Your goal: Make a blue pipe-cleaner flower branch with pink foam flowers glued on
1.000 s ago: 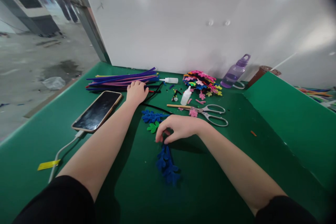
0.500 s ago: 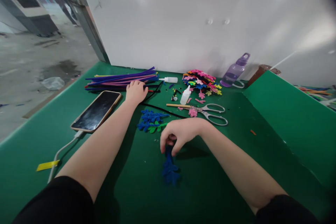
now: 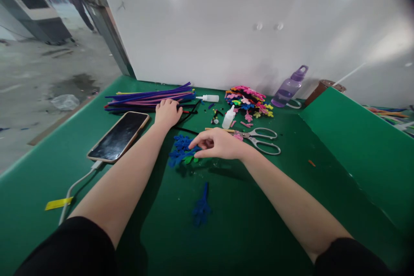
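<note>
Right of the phone (image 3: 119, 138), the right hand (image 3: 218, 144) is at blue sprigs (image 3: 181, 142); whether it pinches one, I cannot tell. A lone sprig (image 3: 201, 209) lies nearer than the phone. Beyond it, the left hand (image 3: 167, 113) rests palm down, grip hidden.

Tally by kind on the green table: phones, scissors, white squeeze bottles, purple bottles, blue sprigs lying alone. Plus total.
Phones: 1
Scissors: 1
White squeeze bottles: 2
Purple bottles: 1
Blue sprigs lying alone: 1
Total: 6

Head-worn view: forward, downward, over hands (image 3: 218, 143), green table (image 3: 258, 215).
</note>
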{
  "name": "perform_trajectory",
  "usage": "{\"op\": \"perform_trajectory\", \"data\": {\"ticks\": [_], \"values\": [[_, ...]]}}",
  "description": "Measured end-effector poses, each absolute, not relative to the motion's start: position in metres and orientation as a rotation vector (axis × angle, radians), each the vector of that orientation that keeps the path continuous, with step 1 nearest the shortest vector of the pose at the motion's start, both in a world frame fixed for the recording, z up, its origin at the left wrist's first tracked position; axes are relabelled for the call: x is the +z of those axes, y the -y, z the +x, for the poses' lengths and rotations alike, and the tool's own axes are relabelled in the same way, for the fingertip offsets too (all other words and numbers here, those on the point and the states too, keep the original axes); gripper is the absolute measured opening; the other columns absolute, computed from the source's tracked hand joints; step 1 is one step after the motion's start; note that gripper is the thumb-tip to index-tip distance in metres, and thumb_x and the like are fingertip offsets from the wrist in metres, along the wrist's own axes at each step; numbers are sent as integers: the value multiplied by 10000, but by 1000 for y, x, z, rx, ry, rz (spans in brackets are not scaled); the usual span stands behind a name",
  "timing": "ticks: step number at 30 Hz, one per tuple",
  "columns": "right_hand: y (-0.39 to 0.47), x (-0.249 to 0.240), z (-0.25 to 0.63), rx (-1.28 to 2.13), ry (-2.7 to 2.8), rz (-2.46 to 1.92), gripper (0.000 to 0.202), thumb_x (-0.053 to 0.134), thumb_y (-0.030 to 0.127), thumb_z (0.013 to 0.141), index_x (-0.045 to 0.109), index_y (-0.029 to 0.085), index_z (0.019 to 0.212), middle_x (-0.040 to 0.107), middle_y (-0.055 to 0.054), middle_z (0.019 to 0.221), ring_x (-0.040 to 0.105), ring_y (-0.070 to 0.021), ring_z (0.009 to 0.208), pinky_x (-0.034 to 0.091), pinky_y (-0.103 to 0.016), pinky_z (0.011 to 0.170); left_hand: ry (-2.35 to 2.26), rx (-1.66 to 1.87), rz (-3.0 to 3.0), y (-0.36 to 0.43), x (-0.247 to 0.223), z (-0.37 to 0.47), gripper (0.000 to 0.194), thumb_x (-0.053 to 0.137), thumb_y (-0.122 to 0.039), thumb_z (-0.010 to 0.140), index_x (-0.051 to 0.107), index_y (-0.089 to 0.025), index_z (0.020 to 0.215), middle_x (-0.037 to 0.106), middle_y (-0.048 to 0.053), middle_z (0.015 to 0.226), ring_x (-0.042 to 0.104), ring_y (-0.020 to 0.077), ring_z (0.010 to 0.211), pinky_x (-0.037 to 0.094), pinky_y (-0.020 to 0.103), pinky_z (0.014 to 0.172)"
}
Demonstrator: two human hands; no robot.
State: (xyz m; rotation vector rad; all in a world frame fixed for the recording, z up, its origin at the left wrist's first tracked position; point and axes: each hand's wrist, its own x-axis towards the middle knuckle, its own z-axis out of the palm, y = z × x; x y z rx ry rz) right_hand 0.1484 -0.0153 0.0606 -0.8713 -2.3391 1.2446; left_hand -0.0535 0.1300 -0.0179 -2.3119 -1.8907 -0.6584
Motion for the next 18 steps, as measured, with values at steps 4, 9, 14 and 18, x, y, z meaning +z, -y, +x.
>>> {"op": "perform_trajectory", "data": {"ticks": [4, 9, 14, 18], "values": [[17, 61, 149, 1470, 2637, -705, 355, 693, 292, 699, 627, 180, 1030, 446, 45, 676, 397, -71, 557, 318, -205, 519, 1898, -656, -2319, -130, -17, -53, 349, 403, -361, 841, 571, -189, 1094, 523, 123, 1181, 409, 308, 1143, 329, 468, 947], [21, 59, 145, 1359, 2959, -668, 171, 697, 267, 685, 674, 181, 831, 454, 54, 622, 409, -67, 519, 283, -209, 470, 1886, -637, -2303, -129, -17, -54, 348, 400, -365, 842, 574, -186, 1085, 537, 119, 1162, 423, 297, 1129, 344, 454, 939], [20, 63, 146, 1382, 2848, -634, 107, 641, 260, 745, 674, 167, 787, 467, 53, 582, 392, -68, 504, 296, -217, 498, 1884, -632, -2301, -129, -15, -54, 340, 408, -358, 839, 573, -197, 1089, 545, 117, 1157, 427, 297, 1126, 354, 451, 927], [16, 64, 148, 1293, 2531, -876, 236, 605, 354, 775, 635, 161, 906, 376, 68, 550, 375, -76, 487, 296, -219, 503, 1889, -640, -2291, -128, -14, -53, 335, 415, -355, 837, 573, -199, 1088, 546, 116, 1159, 428, 296, 1126, 347, 452, 936]]}}
